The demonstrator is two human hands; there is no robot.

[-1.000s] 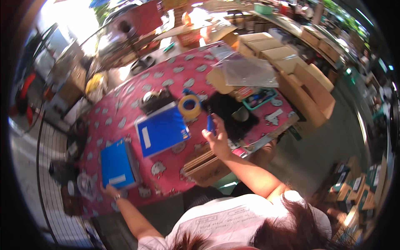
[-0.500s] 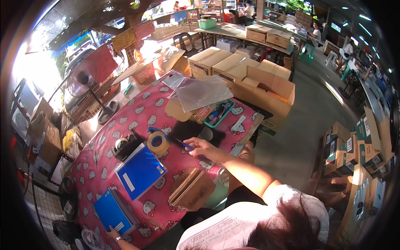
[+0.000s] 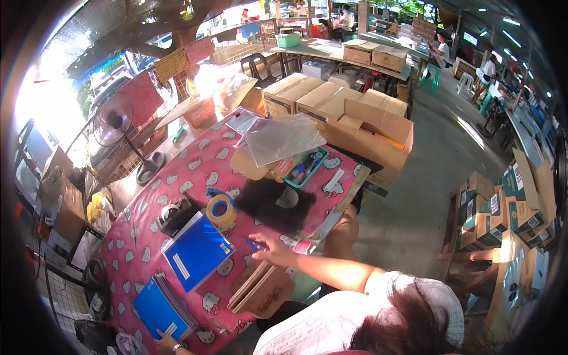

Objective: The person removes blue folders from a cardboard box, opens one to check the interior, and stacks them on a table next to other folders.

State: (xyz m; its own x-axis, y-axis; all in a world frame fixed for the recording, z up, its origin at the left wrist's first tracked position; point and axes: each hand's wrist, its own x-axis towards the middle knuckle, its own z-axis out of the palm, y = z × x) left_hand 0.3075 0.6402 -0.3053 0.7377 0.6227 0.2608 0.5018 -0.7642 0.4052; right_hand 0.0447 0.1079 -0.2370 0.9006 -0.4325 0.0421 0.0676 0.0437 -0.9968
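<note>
My right hand (image 3: 274,249) is closed around a slim blue pen-like tool (image 3: 255,244), just above the table and right of a single blue notebook (image 3: 200,251). Below that hand stands a brown cardboard holder (image 3: 265,293) with handwriting on its front. At the lower left, my left hand (image 3: 166,341) touches the near edge of a stack of blue notebooks (image 3: 158,307), its fingers stretched out. Beyond the single notebook are a roll of tan tape (image 3: 221,211) and a black tape dispenser (image 3: 179,214). A dark bristly mat (image 3: 266,205) lies to their right.
Clear plastic sheets (image 3: 284,141) and a teal tray of small items (image 3: 319,161) lie on the far side of the pink patterned table (image 3: 137,236). Cardboard boxes (image 3: 370,133) stand beyond it. A fan (image 3: 112,120) is at the left, more cartons (image 3: 491,219) at the right.
My right hand has come nearer and slightly left with the blue tool, from beside the dark mat to beside the single notebook. My left hand stays at the notebook stack.
</note>
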